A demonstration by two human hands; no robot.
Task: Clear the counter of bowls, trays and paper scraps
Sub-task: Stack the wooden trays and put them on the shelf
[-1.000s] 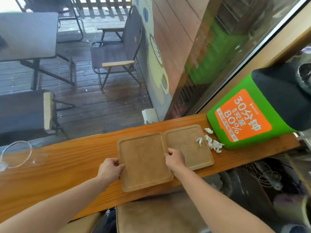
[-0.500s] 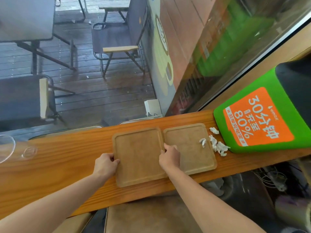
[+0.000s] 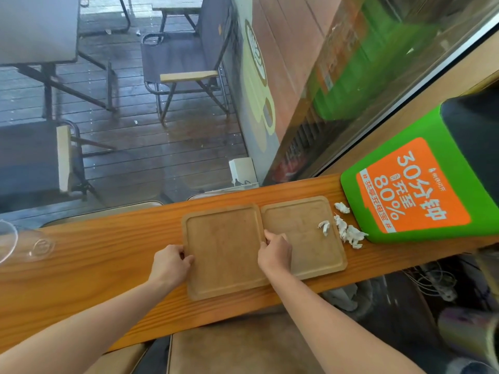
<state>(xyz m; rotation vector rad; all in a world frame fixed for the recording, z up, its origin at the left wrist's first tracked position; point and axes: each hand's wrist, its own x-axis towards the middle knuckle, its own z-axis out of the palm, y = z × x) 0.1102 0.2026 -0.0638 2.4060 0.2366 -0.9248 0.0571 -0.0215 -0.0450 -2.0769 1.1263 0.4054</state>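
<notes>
Both your bare forearms reach forward from the bottom edge, the left one angling in from the lower left and the right one from the lower right. Your left hand (image 3: 170, 263) is curled, knuckles up, fingers bent and pinched inward. Your right hand (image 3: 275, 253) is also loosely closed, back facing up, with the fingertips (image 3: 268, 235) pressed downward.
</notes>
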